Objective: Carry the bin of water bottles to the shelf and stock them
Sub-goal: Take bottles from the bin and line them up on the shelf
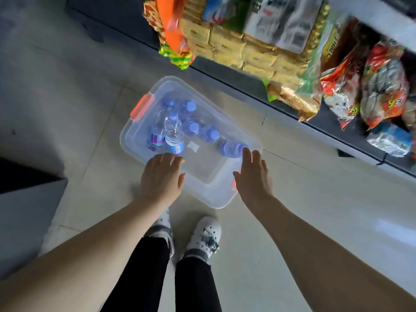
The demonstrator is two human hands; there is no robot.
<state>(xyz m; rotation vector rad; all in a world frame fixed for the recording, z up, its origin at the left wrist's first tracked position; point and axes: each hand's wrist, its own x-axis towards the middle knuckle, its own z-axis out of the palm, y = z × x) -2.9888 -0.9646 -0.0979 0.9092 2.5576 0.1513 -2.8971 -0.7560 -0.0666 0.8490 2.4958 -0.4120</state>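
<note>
- Head view, the only one I've got: the bin (213,176) sits on the floor (67,109) right in front of the feet, just near of the shelf (281,64) full of snack packs.
- I'd say the carry is done and stocking is the step in hand; no bottle is out yet as far as I can see.
- Left hand (161,176) hovers over the bin's near-left rim, fingers relaxed and a bit spread, holding nothing. Can't tell if it touches the rim.
- Right hand (253,176) is over the right rim, fingers straight and close together, tips right by a bottle (231,149) lying on its side. Empty too.
- Bin's long axis runs from far-left to near-right, slanted to the shelf edge, orange latch (142,107) on the far-left end.
- Other bottles (191,127) are bunched at the far-left end, mostly caps up; one leans.
- Next move, my guess: curl the fingers round that lying bottle, lift it clear of the rim, then find a gap on the shelf. No free space shows from here.
</note>
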